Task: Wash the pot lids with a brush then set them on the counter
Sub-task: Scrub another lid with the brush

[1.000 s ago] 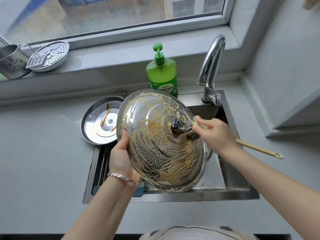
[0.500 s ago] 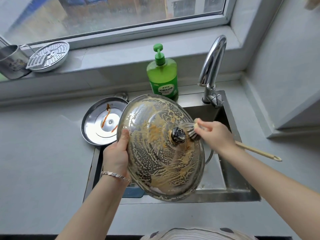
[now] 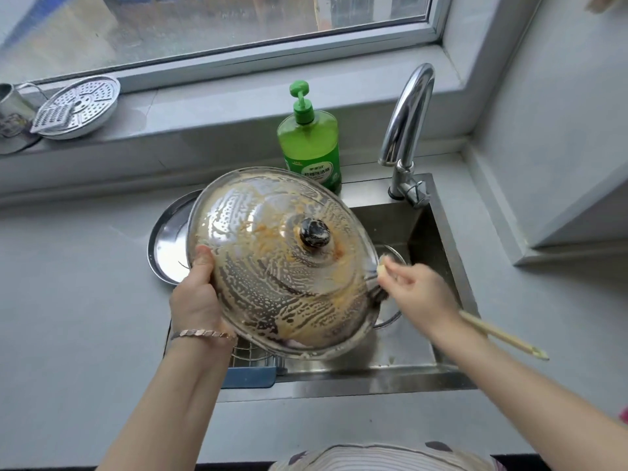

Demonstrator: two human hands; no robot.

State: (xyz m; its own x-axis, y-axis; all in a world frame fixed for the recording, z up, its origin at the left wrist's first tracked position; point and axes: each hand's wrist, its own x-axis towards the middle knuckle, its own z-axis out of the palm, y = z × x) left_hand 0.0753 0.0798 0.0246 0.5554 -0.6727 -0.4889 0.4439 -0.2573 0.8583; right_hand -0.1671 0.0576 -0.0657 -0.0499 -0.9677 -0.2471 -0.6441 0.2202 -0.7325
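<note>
Grey worktop (image 3: 68, 300) frames the sink (image 3: 424, 232), above which the soapy glass lid (image 3: 272, 283) tilts, left hand (image 3: 197, 300) gripping its left rim, right hand (image 3: 418, 294) clasping the brush (image 3: 503, 338) at its right rim; likely slick, weighty and breakable, best held by the rim.

The only writing in view is on the label (image 3: 316, 168) of the green pump bottle (image 3: 306, 134): a row of white Chinese characters on a darker green band, with a smaller pale mark above it. The characters are too blurred to read with certainty, and the rim of the glass lid (image 3: 272, 266) hides the label's lower left corner. A faint print on the metal mug (image 3: 12, 119) at the far left cannot be read.
</note>
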